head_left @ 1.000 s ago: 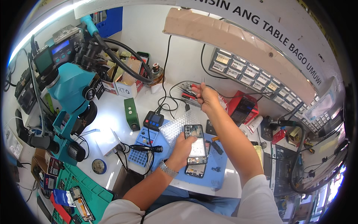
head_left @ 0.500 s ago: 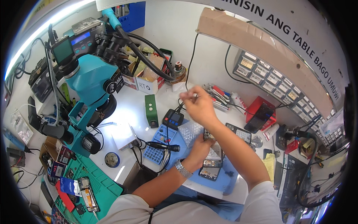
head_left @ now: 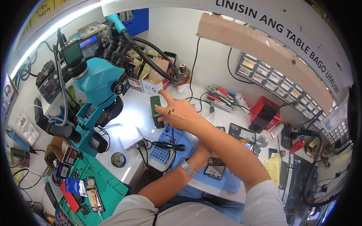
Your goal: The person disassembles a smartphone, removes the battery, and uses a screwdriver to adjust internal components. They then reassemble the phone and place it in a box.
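Tweezers (head_left: pixel 155 116) were pinched in the right hand (head_left: pixel 179 113), its index finger stretched outward, over a green box (head_left: pixel 153 102); whether hand and box touched could not be told. The left hand (head_left: pixel 201 155) lay partly beneath the right forearm with its fingers hidden, so its grip could not be told either. Just beside it, an opened phone (head_left: pixel 215 169) lay on the near part of a blue mat (head_left: pixel 230 180).

Left of the hands, a blue compartment tray (head_left: pixel 160 153) held small parts, some of them red, in its far section, and a black cylindrical tool (head_left: pixel 171 146) lay across it. Farther left, a round tin (head_left: pixel 118 160) with a blue rim contained a greyish mass. At the left edge of the bench, a cardboard box (head_left: pixel 56 145) held dark, tangled items too small to make out. On the far side, a white carton (head_left: pixel 145 87) was filled with packets, one of clear plastic, and a blue bin (head_left: pixel 141 24) contained upright tools. At far right, small labelled drawers (head_left: pixel 275 75) stood in rows, their contents hidden. Nearer, a dark phone (head_left: pixel 261 119) leaned against a red box (head_left: pixel 260 103).
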